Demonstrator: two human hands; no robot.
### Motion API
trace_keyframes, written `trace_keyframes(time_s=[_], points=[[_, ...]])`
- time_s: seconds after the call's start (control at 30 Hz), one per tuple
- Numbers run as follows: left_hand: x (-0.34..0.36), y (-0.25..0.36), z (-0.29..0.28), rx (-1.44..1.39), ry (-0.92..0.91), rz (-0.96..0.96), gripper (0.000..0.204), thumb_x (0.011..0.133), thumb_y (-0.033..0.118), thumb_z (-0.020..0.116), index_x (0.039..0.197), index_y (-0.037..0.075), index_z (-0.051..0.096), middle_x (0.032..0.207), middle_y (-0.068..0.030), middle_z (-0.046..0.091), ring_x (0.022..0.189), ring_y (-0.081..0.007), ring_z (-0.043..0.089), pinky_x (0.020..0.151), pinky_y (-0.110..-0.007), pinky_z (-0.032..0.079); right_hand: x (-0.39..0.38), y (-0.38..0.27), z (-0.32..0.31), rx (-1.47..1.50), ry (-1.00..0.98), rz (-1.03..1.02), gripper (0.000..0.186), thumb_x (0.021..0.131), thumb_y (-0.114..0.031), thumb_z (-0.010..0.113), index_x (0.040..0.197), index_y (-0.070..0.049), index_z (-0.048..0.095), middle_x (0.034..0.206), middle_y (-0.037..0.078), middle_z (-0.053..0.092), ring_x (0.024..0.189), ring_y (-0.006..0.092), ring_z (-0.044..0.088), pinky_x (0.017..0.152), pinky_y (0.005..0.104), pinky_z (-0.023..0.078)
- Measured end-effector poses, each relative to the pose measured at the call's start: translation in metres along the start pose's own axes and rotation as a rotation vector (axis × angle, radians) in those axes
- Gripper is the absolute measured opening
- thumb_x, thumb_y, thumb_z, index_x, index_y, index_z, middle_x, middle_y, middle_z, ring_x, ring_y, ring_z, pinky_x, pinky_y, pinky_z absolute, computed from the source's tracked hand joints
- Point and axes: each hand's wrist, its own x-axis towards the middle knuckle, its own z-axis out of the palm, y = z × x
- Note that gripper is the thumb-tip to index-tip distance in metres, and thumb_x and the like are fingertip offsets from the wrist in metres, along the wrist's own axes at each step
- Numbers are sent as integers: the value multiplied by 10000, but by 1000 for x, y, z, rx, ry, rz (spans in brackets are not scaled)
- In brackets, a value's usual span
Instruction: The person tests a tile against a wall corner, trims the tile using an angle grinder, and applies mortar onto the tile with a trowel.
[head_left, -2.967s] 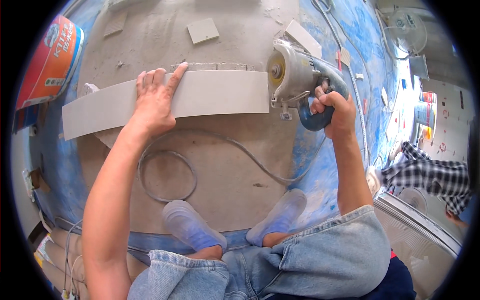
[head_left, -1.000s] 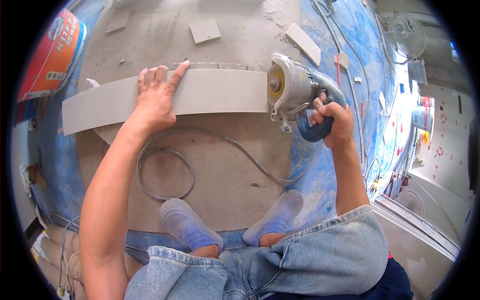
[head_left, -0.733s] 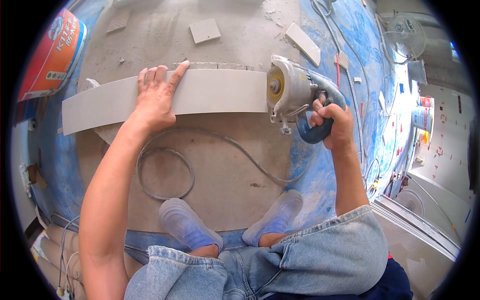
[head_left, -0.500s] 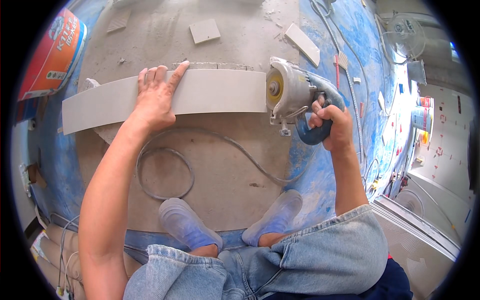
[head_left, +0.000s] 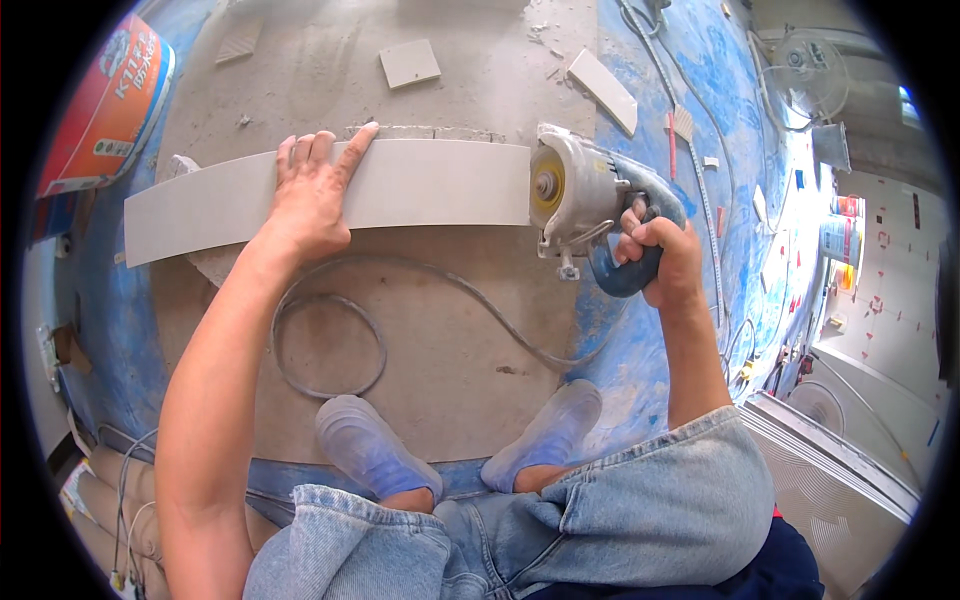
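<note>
A long off-white tile strip (head_left: pixel 440 185) lies crosswise in front of me, its left part resting on a rough pale block (head_left: pixel 208 265). My left hand (head_left: pixel 312 195) presses down on the strip from above, fingers spread and fingertips at its far edge. At the strip's right end, my right hand (head_left: pixel 665 245) grips the dark handle of a power tile cutter (head_left: pixel 590 185). The cutter's grey guard and yellow round hub face the strip, right up against its end. Whether the blade touches the tile I cannot tell.
A grey cord (head_left: pixel 380 340) loops on the dusty board (head_left: pixel 450 420) near my shoes. Tile offcuts (head_left: pixel 408 64) and a narrow piece (head_left: pixel 603 90) lie beyond the strip. An orange bucket (head_left: pixel 115 110) stands far left; large tiles (head_left: pixel 825 480) lean at the near right.
The cutter and my right hand have shifted very slightly left and down. My left hand and the tile strip have stayed in place.
</note>
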Motion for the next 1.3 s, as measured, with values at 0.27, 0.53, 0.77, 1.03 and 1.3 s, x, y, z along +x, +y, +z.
trace_keyframes(time_s=[0.27,0.53,0.77,1.03,1.3], points=[[-2,-7,5,-1,37,16,1118,586,14,660,1570,271,194,1316,-181,409,1337,-362,355,1201,-493,128,-4,0,-2,-33,-33,20,163,733,-63,558,887,-71,505,738,7,488,593,110,470,605,299,447],[-7,-11,2,-2,66,22,1086,590,-1,639,1562,252,226,1307,-180,416,1307,-356,373,1199,-499,132,-10,-3,6,-4,7,31,135,720,-30,530,853,-36,505,712,27,489,578,140,472,575,318,434],[-11,-11,-12,18,14,-3,1044,652,31,648,1567,262,202,1341,-169,407,1346,-345,330,1200,-504,111,-15,-5,10,-58,-18,45,181,723,-60,543,900,-58,507,744,15,478,585,125,461,591,310,441],[-13,-20,-27,21,-15,21,1060,668,94,681,1576,253,158,1317,-151,388,1329,-335,318,1204,-515,76,-35,-23,8,59,89,58,195,750,-85,531,940,-62,492,756,3,467,602,114,449,612,299,421],[-16,-20,-49,-10,-55,18,1095,636,74,691,1574,235,148,1319,-156,381,1332,-333,313,1200,-527,82,-69,-72,-28,184,199,30,184,761,-67,533,945,-64,519,733,3,464,595,123,450,602,310,428]])
